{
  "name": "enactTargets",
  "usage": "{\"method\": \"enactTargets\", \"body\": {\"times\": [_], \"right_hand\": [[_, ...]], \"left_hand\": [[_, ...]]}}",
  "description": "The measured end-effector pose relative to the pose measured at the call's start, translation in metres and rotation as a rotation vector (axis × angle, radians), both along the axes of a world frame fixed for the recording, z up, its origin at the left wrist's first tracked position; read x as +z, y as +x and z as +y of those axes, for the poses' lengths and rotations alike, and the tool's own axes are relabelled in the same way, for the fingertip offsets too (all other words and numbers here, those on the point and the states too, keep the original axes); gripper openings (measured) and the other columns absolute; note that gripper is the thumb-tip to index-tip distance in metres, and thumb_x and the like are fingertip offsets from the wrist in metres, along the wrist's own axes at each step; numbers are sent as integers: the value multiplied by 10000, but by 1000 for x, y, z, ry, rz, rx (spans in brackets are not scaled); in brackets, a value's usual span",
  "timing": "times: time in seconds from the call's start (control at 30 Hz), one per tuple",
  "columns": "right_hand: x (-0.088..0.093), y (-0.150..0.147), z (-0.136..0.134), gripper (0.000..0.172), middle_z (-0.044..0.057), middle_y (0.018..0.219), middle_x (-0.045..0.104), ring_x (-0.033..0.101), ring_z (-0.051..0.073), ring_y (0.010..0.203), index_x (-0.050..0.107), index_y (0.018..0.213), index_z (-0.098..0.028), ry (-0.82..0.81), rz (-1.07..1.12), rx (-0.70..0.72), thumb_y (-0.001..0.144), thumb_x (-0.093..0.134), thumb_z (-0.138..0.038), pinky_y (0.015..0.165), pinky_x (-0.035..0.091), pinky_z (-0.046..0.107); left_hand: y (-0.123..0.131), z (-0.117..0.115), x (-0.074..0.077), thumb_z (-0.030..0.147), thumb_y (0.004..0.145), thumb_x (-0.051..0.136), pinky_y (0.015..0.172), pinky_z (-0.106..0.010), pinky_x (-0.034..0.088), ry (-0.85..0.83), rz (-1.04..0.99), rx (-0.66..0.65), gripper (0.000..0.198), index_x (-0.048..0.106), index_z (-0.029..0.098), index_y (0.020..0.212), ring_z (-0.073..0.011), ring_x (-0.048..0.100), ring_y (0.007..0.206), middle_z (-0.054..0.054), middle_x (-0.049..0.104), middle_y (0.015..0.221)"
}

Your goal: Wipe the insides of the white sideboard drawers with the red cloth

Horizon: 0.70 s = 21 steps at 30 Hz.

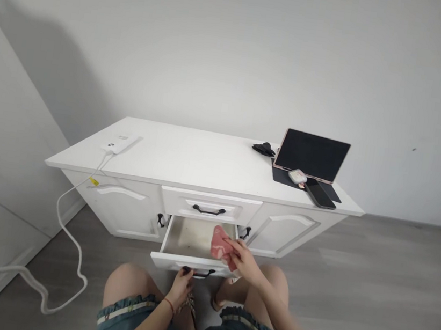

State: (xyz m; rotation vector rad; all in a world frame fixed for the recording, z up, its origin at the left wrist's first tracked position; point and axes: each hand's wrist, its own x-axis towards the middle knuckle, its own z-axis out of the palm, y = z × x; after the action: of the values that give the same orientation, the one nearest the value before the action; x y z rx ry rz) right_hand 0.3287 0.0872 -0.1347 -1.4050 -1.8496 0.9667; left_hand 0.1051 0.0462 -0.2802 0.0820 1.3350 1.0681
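Note:
A pink cloth with white markings is pinched in my right hand, above the right side of the pulled-out lower drawer. Bare drawer bottom shows to the left of the cloth, with a few small dark specks on it. Down at the drawer front, my left hand has its fingers closed at the left end of the black drawer handle. The cloth hides part of the drawer's right side.
On the white cabinet top sit a white power strip, a black clip-like object, a tablet, a small white case and a phone. A white cable trails down to the floor at left.

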Motion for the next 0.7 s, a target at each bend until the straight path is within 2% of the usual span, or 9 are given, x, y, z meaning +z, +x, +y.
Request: {"method": "enactTargets", "body": {"times": [0.07,0.13,0.23,0.33,0.47,0.53,0.63,0.7], "right_hand": [[-11,9,-22,487,106,1219,544,586,222,1099,609,1295,-248,28,-43,-242,867,384,-199,1013,449,366],[-27,8,-36,486,125,1231,513,609,240,1047,578,1318,-234,-21,-110,-465,885,356,-232,949,484,373],[-46,-7,-40,530,166,1256,482,623,281,1050,494,1388,-183,-157,-209,-656,879,355,-225,915,489,392],[-56,-29,-34,574,205,1365,414,578,327,1159,435,1411,-151,-186,-225,-728,840,394,-187,939,472,403],[-63,-52,-30,580,223,1380,409,527,373,1212,391,1401,-162,-189,-213,-807,823,419,-191,966,449,463],[-69,-60,-31,544,211,1372,438,515,367,1223,392,1365,-177,-173,-220,-799,823,430,-199,1000,425,470],[-79,-77,-32,447,187,1302,515,539,327,1185,386,1280,-187,-147,-205,-749,838,445,-216,1016,419,425],[-85,-95,-30,391,178,1251,546,557,300,1149,369,1232,-188,-142,-148,-709,850,449,-222,1003,428,388]], "left_hand": [[0,12,0,154,598,812,644,-278,398,15,-28,10,264,571,183,701,-142,547,674,-13,658,728],[2,22,0,139,623,800,647,-272,406,29,-53,22,267,547,185,693,-132,540,657,-10,653,727],[7,29,2,139,656,788,658,-268,417,41,-74,53,270,525,191,691,-124,546,654,-2,647,732],[10,28,4,164,678,782,645,-269,415,44,-86,95,299,485,199,663,-130,552,664,-2,648,740],[12,23,6,190,654,811,624,-269,404,50,-117,146,333,479,200,638,-132,546,663,-4,644,748],[13,21,7,201,664,809,623,-266,408,59,-145,158,284,525,191,653,-126,551,661,-8,645,765],[12,20,8,216,755,734,617,-272,427,56,-189,166,162,596,169,686,-137,570,662,-30,645,767],[10,19,9,222,807,678,625,-295,456,35,-205,176,151,610,160,687,-157,581,662,-38,629,731]]}}
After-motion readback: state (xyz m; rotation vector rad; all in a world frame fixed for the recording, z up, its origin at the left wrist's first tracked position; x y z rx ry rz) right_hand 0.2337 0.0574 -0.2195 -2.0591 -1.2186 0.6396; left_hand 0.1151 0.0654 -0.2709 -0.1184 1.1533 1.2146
